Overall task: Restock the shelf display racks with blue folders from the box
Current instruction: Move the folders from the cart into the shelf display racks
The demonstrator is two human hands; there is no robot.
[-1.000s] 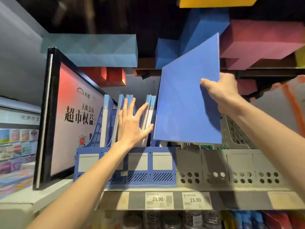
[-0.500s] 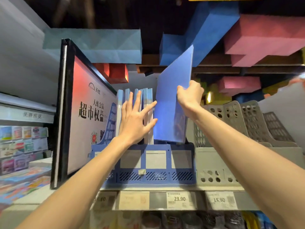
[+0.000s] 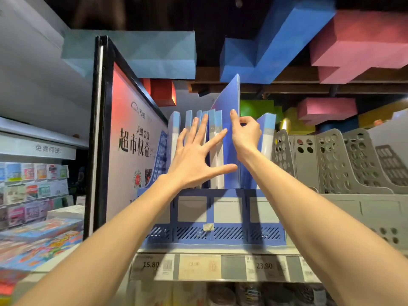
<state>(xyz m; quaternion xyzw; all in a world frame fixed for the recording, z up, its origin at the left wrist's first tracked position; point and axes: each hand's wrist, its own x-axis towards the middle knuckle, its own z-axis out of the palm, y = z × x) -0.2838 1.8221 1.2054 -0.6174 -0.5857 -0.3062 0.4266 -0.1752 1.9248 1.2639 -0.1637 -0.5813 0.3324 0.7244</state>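
A blue display rack stands on the shelf with several blue folders upright in its slots. My left hand presses flat with spread fingers against those folder spines, holding them to the left. My right hand pinches the edge of one more blue folder, which stands tilted in a slot just right of the others, its top corner well above them. One further blue folder leans in the rack's rightmost slot. The box is not in view.
Grey perforated racks stand to the right on the same shelf. A tall black-framed sign stands left of the blue rack. Price tags line the shelf edge. Coloured blocks hang overhead. Booklets lie at lower left.
My right hand has brought the folder down and turned it edge-on into the rack slot beside the others. My left hand stays pressed on the folder spines.
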